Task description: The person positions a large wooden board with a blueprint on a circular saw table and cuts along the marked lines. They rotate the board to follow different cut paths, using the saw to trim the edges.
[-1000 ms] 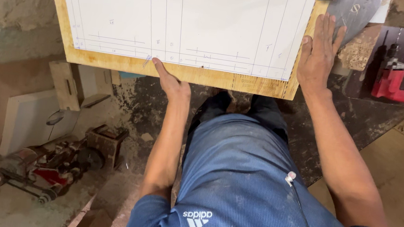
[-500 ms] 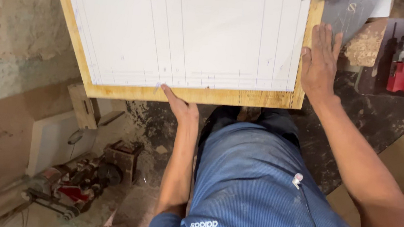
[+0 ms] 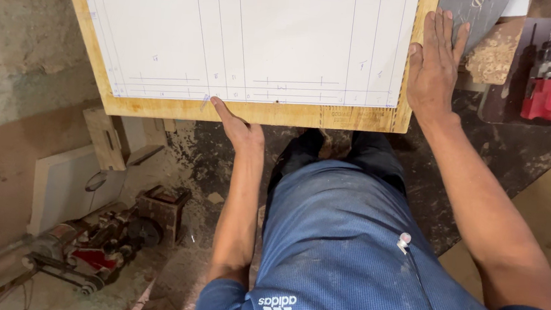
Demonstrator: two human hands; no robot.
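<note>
A white-faced board (image 3: pixel 253 33) with thin pencil lines and a bare wooden rim lies flat in front of me. My left hand (image 3: pixel 238 128) grips its near edge, thumb on top next to a small pencil mark. My right hand (image 3: pixel 435 66) rests flat, fingers together, on the board's right edge. Both forearms reach forward over my blue shirt (image 3: pixel 359 262).
A red power drill (image 3: pixel 550 92) lies on a dark panel at the right. A wood offcut (image 3: pixel 497 55) sits beside my right hand. Down on the left floor are a red and black power tool (image 3: pixel 91 252), a white panel (image 3: pixel 70 183) and a wooden block (image 3: pixel 105 137).
The view has shifted so the board sits lower and further right in the frame. My left hand stays on the near edge and my right hand on the right edge.
</note>
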